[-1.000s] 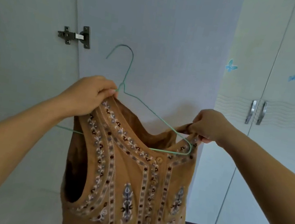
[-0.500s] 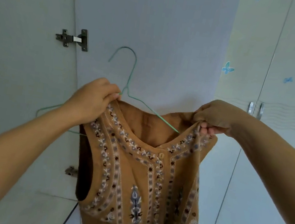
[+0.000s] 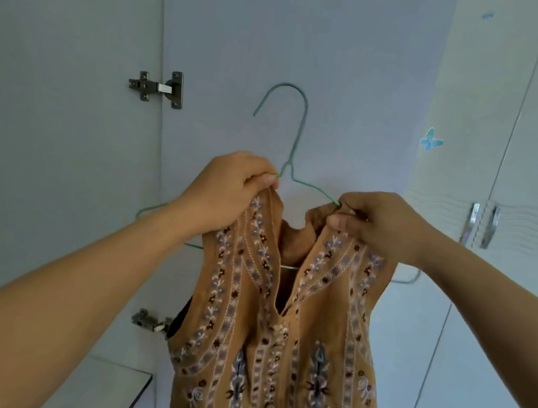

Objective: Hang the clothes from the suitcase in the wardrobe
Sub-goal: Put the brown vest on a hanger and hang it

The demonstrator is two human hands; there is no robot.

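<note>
A tan embroidered sleeveless vest (image 3: 278, 326) hangs in front of me on a thin green wire hanger (image 3: 300, 128), whose hook points up and left. My left hand (image 3: 231, 188) pinches the vest's left shoulder together with the hanger wire just below the hook. My right hand (image 3: 375, 222) pinches the right shoulder against the hanger's right arm. Both ends of the hanger stick out past the vest's sides. The suitcase is out of view.
An open white wardrobe door (image 3: 301, 35) stands right behind the hanger, with metal hinges (image 3: 159, 88) on its left edge. Closed wardrobe doors with chrome handles (image 3: 482, 225) and butterfly stickers (image 3: 430, 140) are to the right. A shelf edge (image 3: 137, 393) shows at lower left.
My hands have come closer together at the vest's neckline, bunching the shoulders toward the hanger's neck. The right end of the hanger now shows beyond the vest, and the view has tilted down.
</note>
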